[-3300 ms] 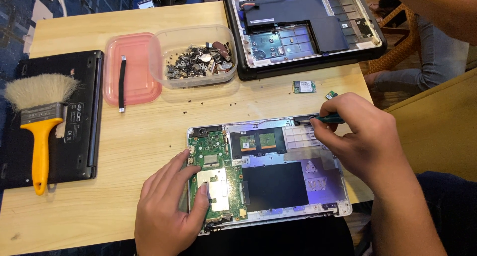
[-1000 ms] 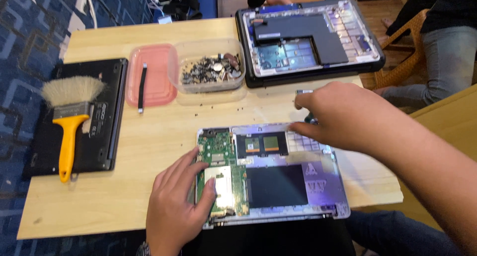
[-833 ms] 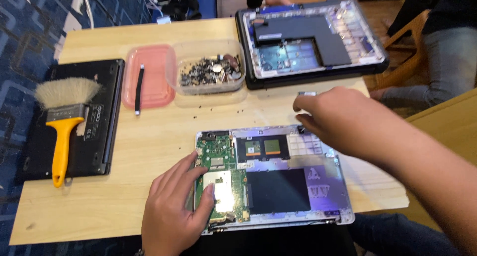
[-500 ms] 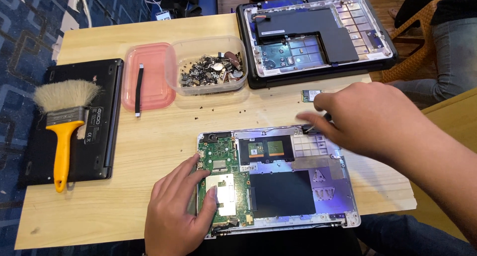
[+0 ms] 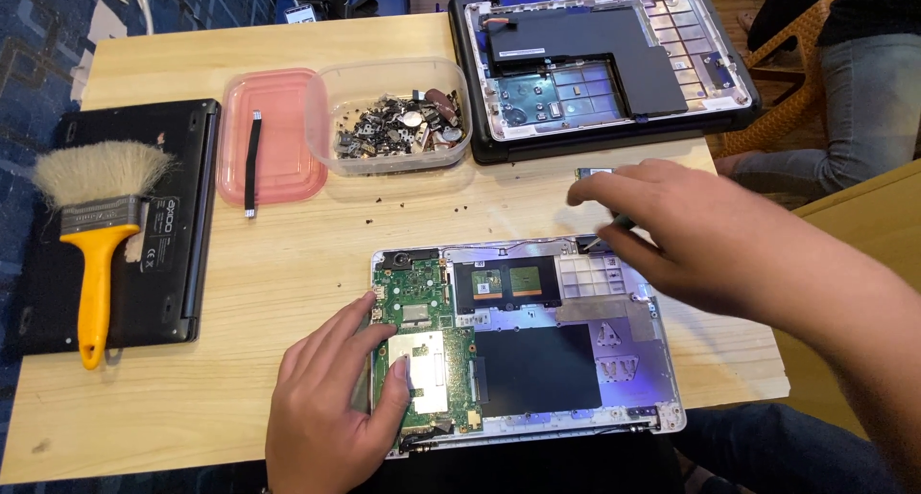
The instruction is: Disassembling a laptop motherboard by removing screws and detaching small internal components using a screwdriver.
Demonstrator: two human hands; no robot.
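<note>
On wooden table (image 5: 288, 273): opened laptop (image 5: 528, 345) long axis left-right; left hand (image 5: 331, 403) flat on it, fingers released; right hand (image 5: 686, 225) fingers grasping screwdriver (image 5: 606, 235).

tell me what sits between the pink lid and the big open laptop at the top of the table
In the head view, a clear plastic tub of small metal parts sits between the pink lid and the open laptop base, its left edge overlapping the lid.

We see our left hand (image 5: 331, 408) flat on the green circuit board (image 5: 422, 345) of the opened laptop (image 5: 523, 341) at lower centre. Our right hand (image 5: 686, 230) pinches a thin dark tool (image 5: 606, 233) at the laptop's upper right corner. On the tabletop (image 5: 288, 264), a clear tub of small parts (image 5: 395, 120) sits at upper centre, and a yellow-handled brush (image 5: 94, 230) lies far left.
</note>
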